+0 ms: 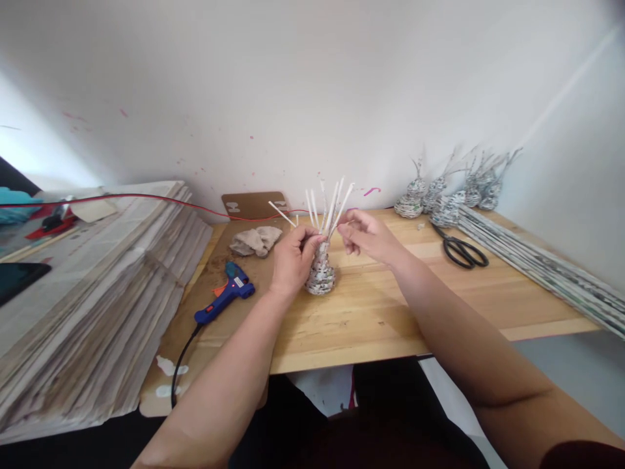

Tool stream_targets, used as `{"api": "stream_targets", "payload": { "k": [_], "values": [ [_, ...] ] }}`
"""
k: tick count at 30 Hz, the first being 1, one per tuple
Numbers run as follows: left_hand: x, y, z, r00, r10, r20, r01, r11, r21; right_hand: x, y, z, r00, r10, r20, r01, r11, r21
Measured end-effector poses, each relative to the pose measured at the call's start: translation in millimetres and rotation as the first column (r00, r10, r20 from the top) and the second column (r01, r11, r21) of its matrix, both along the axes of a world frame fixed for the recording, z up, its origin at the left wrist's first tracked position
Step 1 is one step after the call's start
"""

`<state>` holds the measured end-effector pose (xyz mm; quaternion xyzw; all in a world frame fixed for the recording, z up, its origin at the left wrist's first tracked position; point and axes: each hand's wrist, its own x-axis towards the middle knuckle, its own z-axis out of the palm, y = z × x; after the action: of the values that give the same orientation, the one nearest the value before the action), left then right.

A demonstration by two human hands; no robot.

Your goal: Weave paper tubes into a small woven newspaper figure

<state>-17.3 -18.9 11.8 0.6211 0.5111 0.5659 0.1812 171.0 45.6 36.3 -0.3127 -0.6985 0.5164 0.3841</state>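
A small woven paper vase (321, 277) stands upright on the wooden table, with several white paper sticks (334, 203) fanning up from its neck. My left hand (297, 255) is closed round the left side of the neck, thumb and fingers pinching at the base of the sticks. To the right of the sticks, my right hand (365, 234) is raised with its fingers curled and the thumb near the index finger; whether a strip lies between them is too small to make out.
A blue glue gun (224, 296) lies left on brown cardboard, near a crumpled cloth (256, 241). Stacked newspapers (146, 280) fill the far left. Black scissors (463, 252), long paper rods (532, 260) and several woven pieces (410, 203) lie or stand right.
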Motion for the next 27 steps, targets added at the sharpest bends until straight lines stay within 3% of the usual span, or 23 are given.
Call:
{"api": "stream_targets", "payload": {
  "k": [1,3,8,16,21,23,27],
  "values": [
    [0,0,-0.1,0.999,0.044,0.004,-0.044,0.999,0.012,1,-1,1.8,0.997,-0.071,-0.040,0.072,0.997,0.036],
    [-1,1,0.2,0.996,0.085,-0.011,-0.084,0.996,0.037,0,-6,4.5,0.995,-0.079,-0.061,0.083,0.994,0.073],
    [0,-2,3.8,0.984,0.076,-0.164,-0.055,0.990,0.131,-10,-21,1.1,0.990,0.086,0.115,-0.104,0.982,0.158],
    [4,-11,9.8,0.966,0.085,-0.243,-0.051,0.988,0.143,-21,-30,-3.3,0.974,-0.023,0.224,-0.037,0.965,0.258],
    [4,-12,9.6,0.973,0.085,-0.215,-0.055,0.989,0.139,-23,-32,-5.2,0.967,-0.102,0.235,0.023,0.948,0.317],
    [3,-10,8.4,0.981,0.070,-0.178,-0.041,0.986,0.162,-23,-31,-7.0,0.970,-0.113,0.215,0.043,0.951,0.306],
    [0,-6,5.7,0.991,0.024,-0.131,0.003,0.979,0.202,-24,-30,-7.9,0.989,-0.060,0.132,0.039,0.987,0.155]
  ]
}}
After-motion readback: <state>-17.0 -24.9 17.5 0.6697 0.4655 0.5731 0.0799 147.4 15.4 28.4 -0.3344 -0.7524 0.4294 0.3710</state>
